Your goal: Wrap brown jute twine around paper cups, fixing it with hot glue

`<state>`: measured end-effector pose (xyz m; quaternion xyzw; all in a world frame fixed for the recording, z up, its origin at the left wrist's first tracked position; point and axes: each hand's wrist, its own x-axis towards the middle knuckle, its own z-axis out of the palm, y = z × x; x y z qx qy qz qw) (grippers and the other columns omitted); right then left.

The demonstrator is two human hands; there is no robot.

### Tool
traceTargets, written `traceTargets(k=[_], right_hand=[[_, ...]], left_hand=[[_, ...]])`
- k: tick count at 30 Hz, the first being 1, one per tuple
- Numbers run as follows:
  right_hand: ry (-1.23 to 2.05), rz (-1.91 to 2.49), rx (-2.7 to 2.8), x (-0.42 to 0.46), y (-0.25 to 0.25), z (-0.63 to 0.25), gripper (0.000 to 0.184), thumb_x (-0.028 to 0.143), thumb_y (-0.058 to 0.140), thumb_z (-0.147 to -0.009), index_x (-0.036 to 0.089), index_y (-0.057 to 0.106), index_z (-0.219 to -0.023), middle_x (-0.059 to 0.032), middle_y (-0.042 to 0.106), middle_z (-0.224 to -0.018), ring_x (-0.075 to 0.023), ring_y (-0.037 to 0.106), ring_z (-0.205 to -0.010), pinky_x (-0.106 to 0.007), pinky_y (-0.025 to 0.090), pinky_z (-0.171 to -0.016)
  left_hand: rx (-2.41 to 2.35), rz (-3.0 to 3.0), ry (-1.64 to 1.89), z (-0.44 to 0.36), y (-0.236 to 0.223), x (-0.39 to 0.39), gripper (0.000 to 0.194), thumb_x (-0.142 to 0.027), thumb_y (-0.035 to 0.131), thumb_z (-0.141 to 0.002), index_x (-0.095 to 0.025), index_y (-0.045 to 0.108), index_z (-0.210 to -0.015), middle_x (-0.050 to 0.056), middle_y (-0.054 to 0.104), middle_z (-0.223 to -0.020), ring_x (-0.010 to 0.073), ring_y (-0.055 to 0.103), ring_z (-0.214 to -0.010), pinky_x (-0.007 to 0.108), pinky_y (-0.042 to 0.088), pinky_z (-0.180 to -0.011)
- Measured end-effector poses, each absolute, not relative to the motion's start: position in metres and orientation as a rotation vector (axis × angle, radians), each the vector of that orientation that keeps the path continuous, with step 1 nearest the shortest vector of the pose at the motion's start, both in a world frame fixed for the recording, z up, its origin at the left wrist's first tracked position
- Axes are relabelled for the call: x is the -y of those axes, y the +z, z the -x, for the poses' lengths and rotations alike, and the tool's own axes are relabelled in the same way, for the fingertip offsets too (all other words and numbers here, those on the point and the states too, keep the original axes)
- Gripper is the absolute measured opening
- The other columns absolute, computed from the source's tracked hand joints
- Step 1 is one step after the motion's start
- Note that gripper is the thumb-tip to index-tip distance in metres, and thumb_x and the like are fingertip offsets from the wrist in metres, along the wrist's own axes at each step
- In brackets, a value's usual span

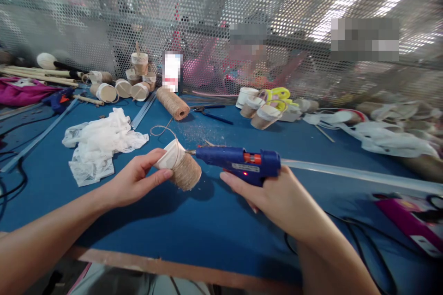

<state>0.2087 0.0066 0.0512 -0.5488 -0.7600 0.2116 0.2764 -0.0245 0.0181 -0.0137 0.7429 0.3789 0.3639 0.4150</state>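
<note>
My left hand (140, 177) grips a small paper cup (185, 170) by its white rim, tilted above the table. Twine covers the cup's lower part, and a loose strand runs from it back to a twine spool (171, 103). My right hand (277, 193) is wrapped around the handle of a blue hot glue gun (238, 161), whose small red light is lit. The gun's nozzle points left, at the cup near the upper edge of the twine; whether it touches is hard to tell. A long clear glue stick (346, 175) sticks out of the gun's rear.
White lace (100, 143) lies left of the cup. Several twine-wrapped cups (107, 92) stand at the back left, others (265, 116) at the back right. Blue-handled pliers (216, 115) lie behind. Black cables (367, 239) cross the right side, beside a magenta box (401, 219). Perforated metal (145, 18) closes the back.
</note>
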Motion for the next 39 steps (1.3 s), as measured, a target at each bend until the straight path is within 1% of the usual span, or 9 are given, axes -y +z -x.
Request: traceTargets(k=[3,7,13,15,18,23,26,29,39], right_hand=[[0.773,1.560,1.967,-0.007,0.050,-0.209,0.023,0.036,0.057,-0.075,0.024,0.054,-0.055,0.0083,0.041,-0.030,-0.0106,0.040,-0.031,-0.023,0.038,-0.037],[0.966,1.595,1.885,-0.012,0.047,-0.213,0.029,0.039,0.060,-0.072,0.020,0.050,-0.053,0.0073,0.041,-0.033,-0.0086,0.040,-0.033,-0.022,0.036,-0.039],[1.323,1.330,1.625,-0.029,0.045,-0.224,0.024,0.037,0.063,-0.071,0.014,0.058,-0.077,0.0076,0.045,-0.042,-0.0062,0.040,-0.039,-0.020,0.033,-0.041],[1.352,1.309,1.510,-0.037,0.045,-0.229,0.026,0.035,0.067,-0.067,0.014,0.057,-0.076,0.0052,0.051,-0.049,-0.0070,0.044,-0.044,-0.020,0.035,-0.043],[1.216,1.463,1.396,-0.053,0.040,-0.235,0.025,0.032,0.071,-0.063,0.014,0.056,-0.071,0.0026,0.056,-0.059,-0.0075,0.049,-0.050,-0.020,0.039,-0.047],[1.018,1.751,1.374,-0.086,0.024,-0.241,0.019,0.026,0.054,-0.082,0.013,0.053,-0.068,0.0023,0.054,-0.061,-0.0052,0.046,-0.048,-0.019,0.041,-0.048],[0.967,1.898,1.418,-0.101,0.014,-0.244,0.020,0.030,0.048,-0.087,0.012,0.057,-0.088,-0.0027,0.060,-0.082,-0.0094,0.056,-0.065,-0.026,0.048,-0.059],[0.900,2.018,1.464,-0.112,0.006,-0.245,0.028,0.032,0.050,-0.086,0.015,0.053,-0.108,-0.0070,0.057,-0.105,-0.0163,0.058,-0.086,-0.036,0.049,-0.072],[0.550,2.122,1.654,-0.126,-0.003,-0.244,0.031,0.031,0.051,-0.085,0.016,0.052,-0.112,-0.0082,0.052,-0.116,-0.0207,0.054,-0.099,-0.042,0.045,-0.082]], left_hand=[[-0.936,-1.878,0.917,0.024,-0.012,-0.018,0.015,-0.026,0.045,-0.084,-0.015,0.052,-0.078,0.003,0.052,-0.082,0.0147,0.049,-0.079,0.024,0.041,-0.075],[-0.935,-1.894,0.911,0.025,-0.012,-0.018,0.014,-0.025,0.045,-0.084,-0.015,0.053,-0.080,0.003,0.053,-0.085,0.0152,0.050,-0.083,0.024,0.041,-0.078],[-0.988,-1.888,0.907,0.024,-0.014,-0.019,0.019,-0.030,0.044,-0.084,-0.014,0.053,-0.078,0.003,0.053,-0.086,0.0148,0.049,-0.080,0.024,0.041,-0.077],[-1.018,-1.879,0.907,0.024,-0.013,-0.019,0.020,-0.032,0.044,-0.084,-0.014,0.053,-0.080,0.003,0.053,-0.084,0.0141,0.048,-0.077,0.024,0.041,-0.073],[-1.081,-1.871,0.886,0.024,-0.012,-0.017,0.024,-0.035,0.044,-0.083,-0.013,0.053,-0.082,0.003,0.053,-0.079,0.0132,0.046,-0.071,0.023,0.040,-0.067],[-1.143,-1.847,0.865,0.023,-0.011,-0.016,0.025,-0.036,0.045,-0.081,-0.013,0.053,-0.076,0.001,0.052,-0.071,0.0127,0.045,-0.066,0.023,0.038,-0.063],[-1.143,-1.849,0.880,0.022,-0.010,-0.016,0.025,-0.036,0.046,-0.080,-0.013,0.053,-0.074,0.001,0.053,-0.071,0.0128,0.045,-0.066,0.024,0.039,-0.063],[-1.149,-1.876,0.882,0.021,-0.009,-0.017,0.023,-0.035,0.046,-0.080,-0.013,0.055,-0.076,0.001,0.053,-0.070,0.0134,0.046,-0.066,0.025,0.039,-0.064],[-1.083,-1.985,0.919,0.021,-0.011,-0.017,0.020,-0.029,0.046,-0.082,-0.013,0.057,-0.079,0.002,0.052,-0.073,0.0130,0.047,-0.067,0.025,0.039,-0.063]])
